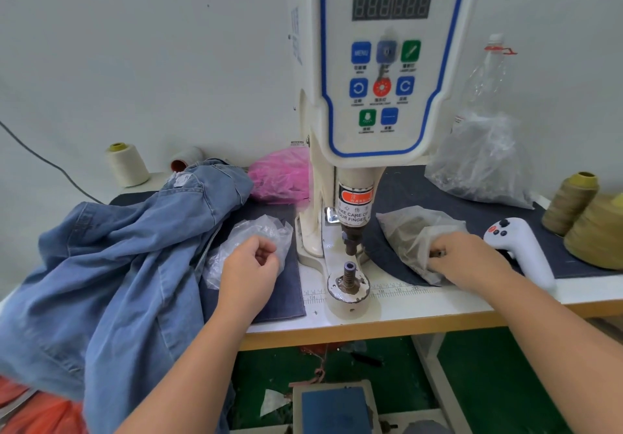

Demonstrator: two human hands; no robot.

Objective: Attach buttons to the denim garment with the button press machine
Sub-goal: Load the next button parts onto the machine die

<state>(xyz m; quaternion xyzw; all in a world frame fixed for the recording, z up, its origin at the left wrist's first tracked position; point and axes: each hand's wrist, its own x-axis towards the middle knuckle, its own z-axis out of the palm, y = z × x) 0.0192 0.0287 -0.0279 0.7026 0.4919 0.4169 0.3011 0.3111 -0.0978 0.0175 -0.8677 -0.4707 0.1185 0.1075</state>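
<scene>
A white servo button machine (381,63) stands at the table's middle, its punch (352,238) raised above the lower die (349,273). A crumpled blue denim garment (111,258) lies on the left, spilling over the table edge. My left hand (251,265) hovers by a clear plastic bag (259,231) left of the die, fingers curled, thumb against fingertips; what it pinches is too small to see. My right hand (468,258) reaches into another small plastic bag (418,231) right of the machine, fingers pinching small dark buttons (437,253).
A white handheld controller (519,245) lies beside my right hand. Olive thread cones (586,218) stand far right, a cream cone (126,164) far left. A pink bag (281,174), a large clear bag (485,160) and a bottle (488,73) sit behind. A foot pedal (333,406) is below.
</scene>
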